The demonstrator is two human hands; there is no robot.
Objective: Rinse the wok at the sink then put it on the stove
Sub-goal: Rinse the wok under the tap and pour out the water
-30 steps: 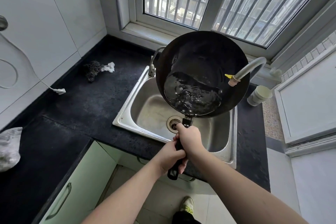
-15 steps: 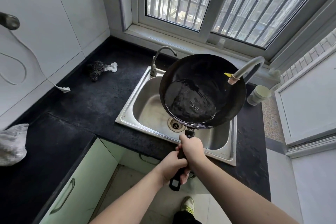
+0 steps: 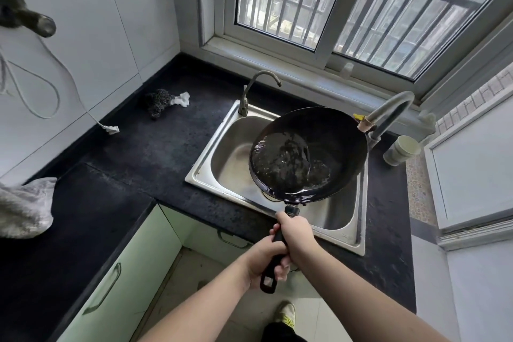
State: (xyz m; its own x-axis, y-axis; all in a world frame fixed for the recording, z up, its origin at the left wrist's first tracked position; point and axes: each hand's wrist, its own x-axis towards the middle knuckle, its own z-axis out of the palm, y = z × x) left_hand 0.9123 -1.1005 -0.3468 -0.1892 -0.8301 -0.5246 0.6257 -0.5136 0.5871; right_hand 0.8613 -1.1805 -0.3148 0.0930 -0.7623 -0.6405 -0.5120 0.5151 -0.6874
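1. Black plastic forms the wok's long handle (image 3: 274, 255), and both hands are wrapped around it, one just behind the other, out past the counter's front edge.
2. Nearest the handle's looped end, the left hand (image 3: 263, 261) curls its fingers around the grip; the right hand (image 3: 295, 233) clamps the handle just ahead of it, close to where the handle meets the bowl.
3. Below the arms, a shoe (image 3: 286, 314) stands on the pale floor beside green cabinet doors (image 3: 116, 283).
4. Held above the steel sink (image 3: 219, 158), the dark wok (image 3: 309, 154) tips toward its left rim, and water (image 3: 288, 166) pools in that lower part of the bowl.
5. A grey cloth (image 3: 25, 208) lies at the left end of the dark countertop (image 3: 144, 164).
6. At the sink's back right corner, a curved tap (image 3: 388, 112) arches over the wok's far rim; a pale cup (image 3: 401, 150) lies tilted on the counter just right of it.
7. A slimmer tap (image 3: 256, 89) rises at the sink's back left corner.
8. Farther left, near the counter's back edge, a steel scourer (image 3: 158, 101) touches a white scrap (image 3: 181, 98).
9. A barred window (image 3: 358, 5) runs along the back wall.
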